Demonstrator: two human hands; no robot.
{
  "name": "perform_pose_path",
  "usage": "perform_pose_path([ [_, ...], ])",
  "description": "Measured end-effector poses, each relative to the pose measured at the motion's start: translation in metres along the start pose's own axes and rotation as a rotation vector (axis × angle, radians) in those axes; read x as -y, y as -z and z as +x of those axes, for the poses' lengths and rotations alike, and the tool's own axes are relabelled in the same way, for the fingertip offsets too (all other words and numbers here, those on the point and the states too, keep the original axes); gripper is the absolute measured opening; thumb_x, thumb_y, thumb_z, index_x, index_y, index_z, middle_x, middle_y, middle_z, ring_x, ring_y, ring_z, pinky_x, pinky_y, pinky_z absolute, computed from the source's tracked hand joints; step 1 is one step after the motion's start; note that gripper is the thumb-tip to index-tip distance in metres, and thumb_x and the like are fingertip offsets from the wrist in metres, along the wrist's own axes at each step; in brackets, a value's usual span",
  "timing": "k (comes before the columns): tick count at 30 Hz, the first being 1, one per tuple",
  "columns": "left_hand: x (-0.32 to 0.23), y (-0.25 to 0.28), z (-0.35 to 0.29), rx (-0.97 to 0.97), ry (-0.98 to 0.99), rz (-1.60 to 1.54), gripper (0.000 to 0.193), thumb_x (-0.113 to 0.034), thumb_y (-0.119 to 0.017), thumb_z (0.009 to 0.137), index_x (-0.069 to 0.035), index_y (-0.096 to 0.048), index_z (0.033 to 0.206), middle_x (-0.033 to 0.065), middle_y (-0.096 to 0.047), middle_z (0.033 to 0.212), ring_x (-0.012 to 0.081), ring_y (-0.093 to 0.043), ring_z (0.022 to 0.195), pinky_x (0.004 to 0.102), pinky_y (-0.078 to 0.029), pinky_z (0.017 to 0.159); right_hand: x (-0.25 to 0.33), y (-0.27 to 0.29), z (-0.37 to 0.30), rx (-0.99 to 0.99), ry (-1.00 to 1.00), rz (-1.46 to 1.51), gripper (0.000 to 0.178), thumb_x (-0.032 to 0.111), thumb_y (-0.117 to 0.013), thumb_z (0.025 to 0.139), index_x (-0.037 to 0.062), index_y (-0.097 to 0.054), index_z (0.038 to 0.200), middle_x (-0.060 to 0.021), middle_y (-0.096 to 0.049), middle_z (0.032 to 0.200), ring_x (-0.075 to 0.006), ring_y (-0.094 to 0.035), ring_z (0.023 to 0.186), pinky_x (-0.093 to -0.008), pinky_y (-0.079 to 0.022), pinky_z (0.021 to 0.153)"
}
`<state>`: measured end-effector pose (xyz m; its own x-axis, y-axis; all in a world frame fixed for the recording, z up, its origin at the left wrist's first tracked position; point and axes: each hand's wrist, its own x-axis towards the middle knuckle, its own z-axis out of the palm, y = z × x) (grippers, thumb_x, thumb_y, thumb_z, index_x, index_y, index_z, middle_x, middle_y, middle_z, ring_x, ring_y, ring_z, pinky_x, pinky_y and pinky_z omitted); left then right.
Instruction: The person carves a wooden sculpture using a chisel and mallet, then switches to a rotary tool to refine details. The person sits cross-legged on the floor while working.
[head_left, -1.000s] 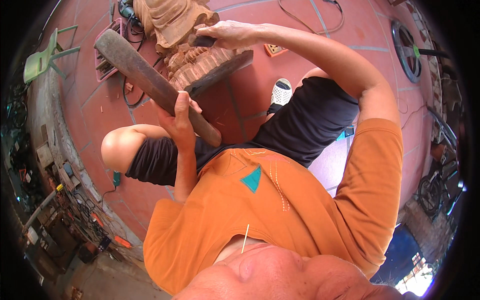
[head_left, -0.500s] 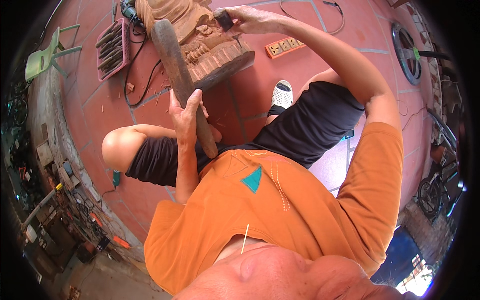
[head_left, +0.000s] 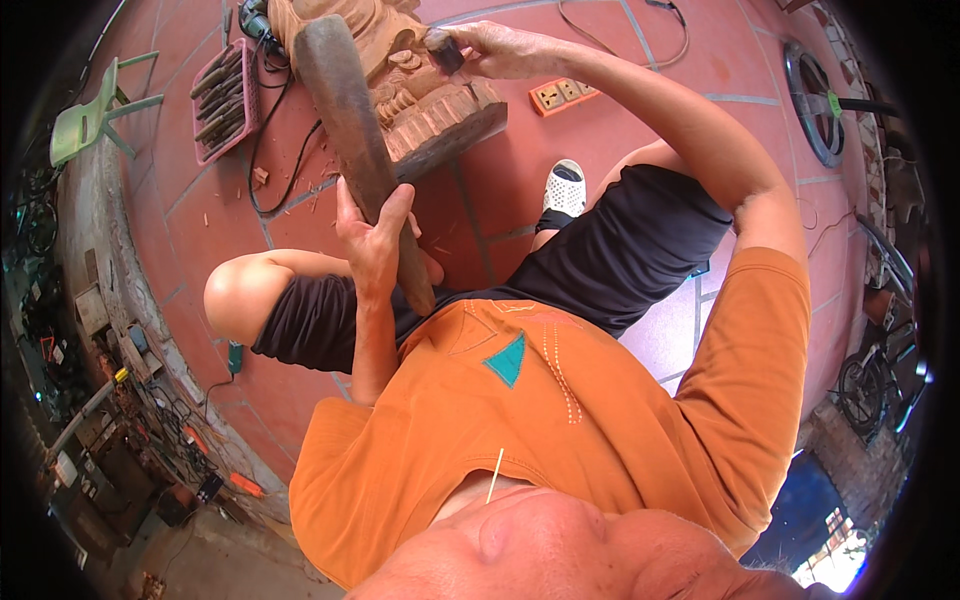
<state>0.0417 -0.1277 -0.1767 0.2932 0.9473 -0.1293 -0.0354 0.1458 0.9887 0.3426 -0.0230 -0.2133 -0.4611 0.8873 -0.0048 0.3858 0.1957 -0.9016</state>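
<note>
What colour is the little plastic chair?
The small plastic chair is light green, at the head view's upper left.

Left hand [head_left: 375,245] fisted, forearm bent upright; right hand [head_left: 490,50] curled, arm stretched far forward.

I see the wooden carving [head_left: 420,95] on the tiled floor [head_left: 600,170], ahead of my knees. Left hand [head_left: 375,245] grips the wooden mallet [head_left: 355,150] low on its handle, head up over the carving's left side. Right hand [head_left: 490,48] holds a chisel [head_left: 443,50] on the carving's top right. Tray of chisels [head_left: 222,100] lies left of the carving, plastic chair [head_left: 95,115] further left. Power strip [head_left: 560,95] sits right of the carving, shoe [head_left: 566,188] below it.
</note>
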Motion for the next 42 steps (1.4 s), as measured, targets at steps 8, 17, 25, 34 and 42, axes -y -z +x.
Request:
perform_pose_path([
  [8, -0.023, -0.005, -0.009, -0.030, -0.073, -0.053, 0.031, -0.005, -0.073, 0.093, -0.004, -0.051, 0.115, 0.0058, -0.063, 0.088, 0.0109, -0.061, 0.063, 0.0263, -0.053, 0.056, 0.016, -0.011, -0.004, -0.046, 0.086, -0.218, 0.040, 0.006, -0.072, 0.092, 0.0090, -0.058, 0.129, -0.0090, -0.072, 0.104, -0.0237, -0.067, 0.093, -0.0408, -0.054, 0.086],
  [17, -0.019, -0.004, -0.008, 0.004, -0.059, -0.028, 0.034, -0.006, -0.075, 0.093, -0.003, -0.051, 0.117, 0.0056, -0.063, 0.090, 0.0108, -0.061, 0.065, 0.0256, -0.052, 0.058, 0.016, -0.018, -0.002, -0.061, 0.087, -0.215, 0.040, 0.006, -0.072, 0.088, 0.0087, -0.057, 0.126, -0.0120, -0.072, 0.099, -0.0311, -0.068, 0.090, -0.0439, -0.053, 0.082],
  [25, -0.019, -0.002, -0.007, -0.010, -0.062, -0.006, 0.033, -0.007, -0.075, 0.094, -0.004, -0.051, 0.116, 0.0053, -0.063, 0.089, 0.0107, -0.060, 0.064, 0.0255, -0.052, 0.057, 0.020, -0.013, 0.006, 0.038, 0.038, -0.330, 0.067, 0.009, -0.078, 0.086, 0.0035, -0.051, 0.147, -0.0210, -0.074, 0.112, -0.0332, -0.072, 0.105, -0.0444, -0.056, 0.091],
  [34, -0.019, -0.003, -0.006, -0.012, -0.074, -0.043, 0.032, -0.005, -0.073, 0.094, -0.003, -0.050, 0.117, 0.0057, -0.063, 0.088, 0.0110, -0.060, 0.063, 0.0261, -0.052, 0.056, 0.018, -0.019, 0.005, -0.037, -0.013, -0.377, 0.068, 0.009, -0.075, 0.087, 0.0063, -0.049, 0.149, -0.0219, -0.073, 0.114, -0.0373, -0.071, 0.106, -0.0464, -0.055, 0.091],
  [42, -0.016, -0.011, 0.000, 0.001, 0.019, 0.250, 0.042, -0.010, -0.074, 0.095, 0.000, -0.052, 0.128, 0.0055, -0.064, 0.088, 0.0103, -0.060, 0.065, 0.0254, -0.050, 0.056, 0.033, -0.023, 0.005, 0.025, 0.041, -0.376, 0.069, 0.003, -0.068, 0.084, 0.0071, -0.048, 0.150, -0.0215, -0.070, 0.101, -0.0397, -0.069, 0.098, -0.0494, -0.054, 0.084],
])
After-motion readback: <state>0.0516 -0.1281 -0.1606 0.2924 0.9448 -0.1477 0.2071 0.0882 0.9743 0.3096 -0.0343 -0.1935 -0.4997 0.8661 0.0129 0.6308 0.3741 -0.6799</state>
